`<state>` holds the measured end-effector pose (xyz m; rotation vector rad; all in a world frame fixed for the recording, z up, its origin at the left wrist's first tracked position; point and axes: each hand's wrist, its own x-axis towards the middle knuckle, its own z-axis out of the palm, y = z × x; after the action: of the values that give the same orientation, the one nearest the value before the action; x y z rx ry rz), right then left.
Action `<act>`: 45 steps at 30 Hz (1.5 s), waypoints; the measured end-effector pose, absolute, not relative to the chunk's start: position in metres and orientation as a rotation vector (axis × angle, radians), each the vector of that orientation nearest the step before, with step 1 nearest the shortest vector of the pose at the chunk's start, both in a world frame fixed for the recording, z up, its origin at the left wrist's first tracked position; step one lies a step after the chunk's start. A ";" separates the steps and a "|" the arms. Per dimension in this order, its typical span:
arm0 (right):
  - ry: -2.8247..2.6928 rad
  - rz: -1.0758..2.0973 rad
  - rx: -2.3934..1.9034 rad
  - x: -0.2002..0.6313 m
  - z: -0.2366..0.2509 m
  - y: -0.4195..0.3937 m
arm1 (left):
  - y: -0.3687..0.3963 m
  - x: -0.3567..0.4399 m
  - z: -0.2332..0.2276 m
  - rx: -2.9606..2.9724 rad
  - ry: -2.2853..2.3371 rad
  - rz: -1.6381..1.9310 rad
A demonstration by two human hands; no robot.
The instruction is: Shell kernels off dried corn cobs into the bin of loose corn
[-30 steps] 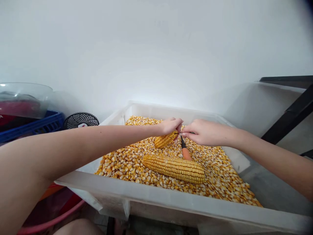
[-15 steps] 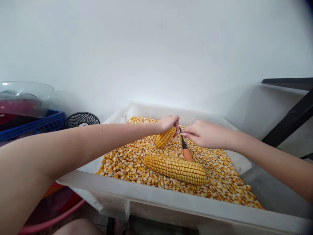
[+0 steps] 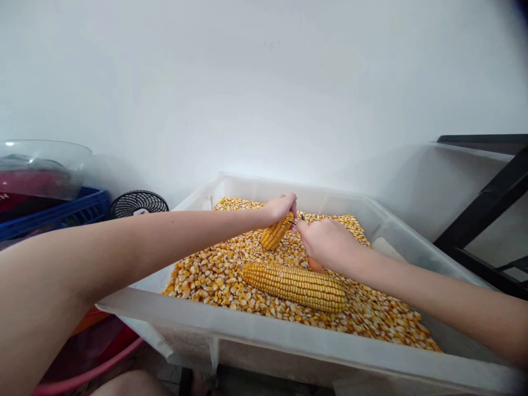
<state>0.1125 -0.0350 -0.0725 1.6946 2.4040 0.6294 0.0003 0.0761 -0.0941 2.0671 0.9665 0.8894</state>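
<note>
My left hand [image 3: 282, 207] is closed around an ear of corn [image 3: 275, 233], which tilts with its lower end towards the loose kernels. Close beside it, my right hand [image 3: 325, 239] grips a thin dark tool [image 3: 292, 223] whose tip meets the ear's upper end. Most of that tool is hidden in my fingers, so its kind is unclear. A second, whole ear of corn [image 3: 295, 286] lies on the kernels [image 3: 218, 275] nearer to me. Partly covered by my right hand is an orange handle [image 3: 315, 265] of another tool lying on the kernels.
A translucent plastic bin [image 3: 264, 324] holds the kernels against a white wall. To the left are a black round fan grille [image 3: 138, 203], a blue crate [image 3: 91, 204], a clear bowl [image 3: 78, 159] and a pink-rimmed tub [image 3: 88, 379]. A black metal frame [image 3: 482, 203] stands at right.
My right hand has moved left and a little down, closer to the held ear, and now covers more of the orange-handled tool. My left hand and its ear have barely shifted.
</note>
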 end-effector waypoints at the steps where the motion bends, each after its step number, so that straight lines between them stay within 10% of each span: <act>1: 2.410 0.595 1.690 0.112 -0.071 -0.035 | 0.076 0.001 -0.094 2.086 0.962 0.886; 24: 2.638 -0.026 1.339 0.140 -0.033 -0.031 | 0.052 0.018 -0.091 2.491 0.836 0.549; 45: 2.692 0.078 1.479 0.144 -0.026 -0.030 | 0.053 0.007 -0.088 2.194 0.681 0.597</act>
<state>0.1442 -0.0305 -0.0265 1.4791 2.6916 0.0776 0.0070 0.0526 -0.0878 2.1938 0.6811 0.5970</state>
